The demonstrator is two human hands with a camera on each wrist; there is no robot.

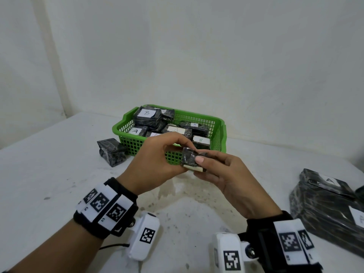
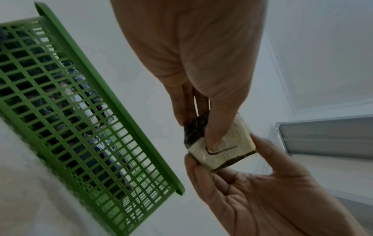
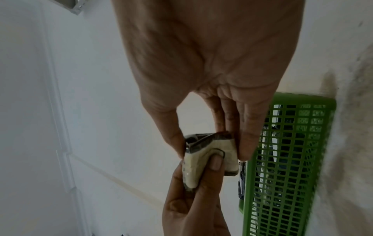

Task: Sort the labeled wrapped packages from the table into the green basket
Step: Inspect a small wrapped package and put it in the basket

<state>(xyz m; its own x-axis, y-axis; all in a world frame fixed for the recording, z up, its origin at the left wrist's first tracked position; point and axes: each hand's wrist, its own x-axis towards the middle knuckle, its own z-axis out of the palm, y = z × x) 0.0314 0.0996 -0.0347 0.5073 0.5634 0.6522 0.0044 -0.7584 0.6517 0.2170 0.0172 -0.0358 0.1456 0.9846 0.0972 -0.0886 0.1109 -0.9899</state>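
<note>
A small dark wrapped package (image 1: 189,157) with a white label is held in the air just in front of the green basket (image 1: 126,125). My left hand (image 1: 185,157) pinches its left side, thumb on the label (image 2: 232,148). My right hand (image 1: 199,167) pinches its right side, thumb on top and fingers beneath. In the right wrist view the package (image 3: 191,172) sits between both sets of fingertips, and the letter on it is partly covered. Several wrapped packages labeled A and B lie in the basket.
One dark wrapped package (image 1: 112,152) lies on the white table against the basket's left front corner. A large wrapped package (image 1: 325,203) with an A label sits at the right edge. White walls stand behind the table.
</note>
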